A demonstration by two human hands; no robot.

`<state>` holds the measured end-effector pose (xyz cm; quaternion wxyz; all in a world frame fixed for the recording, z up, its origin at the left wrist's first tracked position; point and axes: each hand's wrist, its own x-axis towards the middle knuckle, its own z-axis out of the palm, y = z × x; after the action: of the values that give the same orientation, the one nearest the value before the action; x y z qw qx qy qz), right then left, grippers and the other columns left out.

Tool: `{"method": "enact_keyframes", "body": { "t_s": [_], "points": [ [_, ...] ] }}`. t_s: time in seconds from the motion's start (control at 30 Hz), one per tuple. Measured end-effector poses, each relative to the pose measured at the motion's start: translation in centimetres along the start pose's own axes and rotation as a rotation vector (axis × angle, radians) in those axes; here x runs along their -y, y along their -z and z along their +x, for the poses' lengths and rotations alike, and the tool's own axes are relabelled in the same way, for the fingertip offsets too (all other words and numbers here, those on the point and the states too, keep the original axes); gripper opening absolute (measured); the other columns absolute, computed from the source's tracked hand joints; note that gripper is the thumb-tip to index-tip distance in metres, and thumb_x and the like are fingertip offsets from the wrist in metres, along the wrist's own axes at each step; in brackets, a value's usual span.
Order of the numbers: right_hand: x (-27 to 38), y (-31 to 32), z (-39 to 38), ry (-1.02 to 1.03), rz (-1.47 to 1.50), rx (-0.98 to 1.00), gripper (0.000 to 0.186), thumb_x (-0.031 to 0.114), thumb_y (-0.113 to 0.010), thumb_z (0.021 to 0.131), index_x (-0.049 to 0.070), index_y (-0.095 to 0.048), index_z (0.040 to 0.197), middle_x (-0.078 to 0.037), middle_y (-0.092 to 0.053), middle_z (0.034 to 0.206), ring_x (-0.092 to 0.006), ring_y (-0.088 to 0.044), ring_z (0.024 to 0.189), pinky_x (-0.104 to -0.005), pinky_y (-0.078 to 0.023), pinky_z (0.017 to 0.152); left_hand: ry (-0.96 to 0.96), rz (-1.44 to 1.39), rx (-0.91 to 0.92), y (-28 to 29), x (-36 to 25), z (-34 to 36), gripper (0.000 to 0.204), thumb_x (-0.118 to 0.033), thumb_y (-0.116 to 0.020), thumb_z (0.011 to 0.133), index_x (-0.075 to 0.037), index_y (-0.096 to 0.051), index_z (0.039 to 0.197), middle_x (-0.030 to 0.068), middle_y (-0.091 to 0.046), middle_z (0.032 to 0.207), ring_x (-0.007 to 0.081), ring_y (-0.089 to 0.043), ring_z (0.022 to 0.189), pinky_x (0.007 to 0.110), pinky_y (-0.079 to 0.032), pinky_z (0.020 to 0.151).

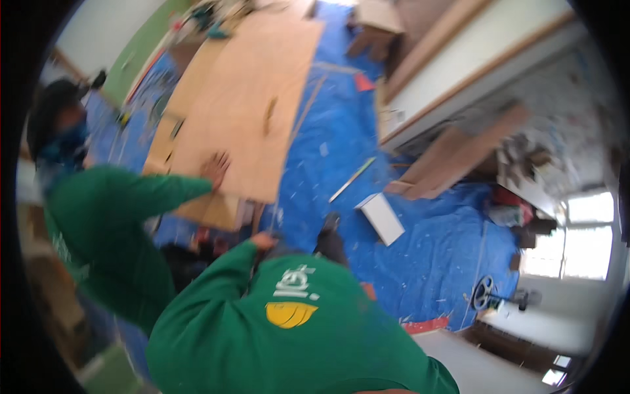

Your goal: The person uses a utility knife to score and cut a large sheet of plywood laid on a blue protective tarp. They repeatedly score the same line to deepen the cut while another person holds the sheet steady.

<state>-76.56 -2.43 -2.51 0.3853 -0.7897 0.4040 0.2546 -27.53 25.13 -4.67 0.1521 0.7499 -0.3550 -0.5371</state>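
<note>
My left hand (pixel 264 241) is low beside my hip, just off the near end of a large light plywood sheet (pixel 243 85). Its fingers are small and blurred, so I cannot make out whether it grips anything. My right arm bends away at the lower right, and its hand is out of sight. On my left stands another person in a green sweatshirt (pixel 105 223). That person's bare hand (pixel 215 169) lies spread flat on the plywood.
Blue tarp (pixel 426 276) covers the floor, with a white box-shaped piece (pixel 382 220) and a thin strip (pixel 352 179) lying on it. Long brown boards (pixel 459 157) lean at the right. A wheeled item (pixel 483 293) stands near the window. Tools (pixel 218 31) lie beyond the plywood.
</note>
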Motion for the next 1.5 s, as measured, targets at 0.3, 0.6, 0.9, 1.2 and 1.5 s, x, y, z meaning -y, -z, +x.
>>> {"method": "enact_keyframes", "body": {
  "t_s": [0.3,0.6,0.9,1.2,1.5],
  "points": [
    [-6.3,20.3,17.2,-0.205,0.066,0.222,0.026,0.033,-0.069,0.089,0.008,-0.072,0.083,-0.016,-0.072,0.077,-0.0372,-0.071,0.070,-0.0527,-0.056,0.062,0.518,-0.413,-0.539,0.3,-8.0,2.3,0.050,-0.047,-0.061,0.096,-0.001,-0.076,0.109,0.0287,-0.071,0.115,0.0449,-0.066,0.113,0.050,-0.050,0.100],
    [13.0,36.9,41.4,0.047,0.254,0.047,0.030,0.029,-0.060,0.101,0.004,-0.072,0.090,-0.008,-0.070,0.074,-0.0227,-0.067,0.057,-0.0376,-0.052,0.048,0.642,-0.424,-0.662,1.6,-3.2,5.5,0.066,-0.056,-0.047,0.101,0.005,-0.072,0.106,0.0324,-0.068,0.115,0.0520,-0.062,0.111,0.057,-0.048,0.097],
    [32.3,37.0,42.4,0.466,-0.197,0.315,0.045,0.054,-0.062,0.096,0.014,-0.077,0.111,-0.017,-0.075,0.105,-0.0381,-0.071,0.097,-0.0470,-0.055,0.089,0.385,-0.639,-0.582,29.7,-9.1,24.6,0.055,-0.047,-0.049,0.104,0.003,-0.069,0.115,0.0316,-0.068,0.110,0.0479,-0.066,0.098,0.055,-0.050,0.090],
    [41.1,49.1,47.4,0.423,-0.362,-0.050,0.045,0.047,-0.062,0.097,0.003,-0.072,0.099,-0.024,-0.072,0.093,-0.0444,-0.070,0.092,-0.0504,-0.055,0.078,-0.081,-0.545,-0.536,54.5,-28.6,34.9,0.052,-0.045,-0.050,0.104,0.002,-0.069,0.115,0.0287,-0.068,0.106,0.0442,-0.066,0.095,0.053,-0.051,0.086],
    [48.0,65.7,57.1,0.487,-0.215,0.000,0.045,0.047,-0.062,0.096,0.002,-0.072,0.097,-0.024,-0.072,0.090,-0.0436,-0.070,0.088,-0.0509,-0.054,0.075,-0.258,-0.471,-0.507,67.0,-41.1,42.7,0.049,-0.044,-0.052,0.104,0.001,-0.068,0.114,0.0259,-0.069,0.102,0.0405,-0.067,0.092,0.051,-0.051,0.082]
  ]
}}
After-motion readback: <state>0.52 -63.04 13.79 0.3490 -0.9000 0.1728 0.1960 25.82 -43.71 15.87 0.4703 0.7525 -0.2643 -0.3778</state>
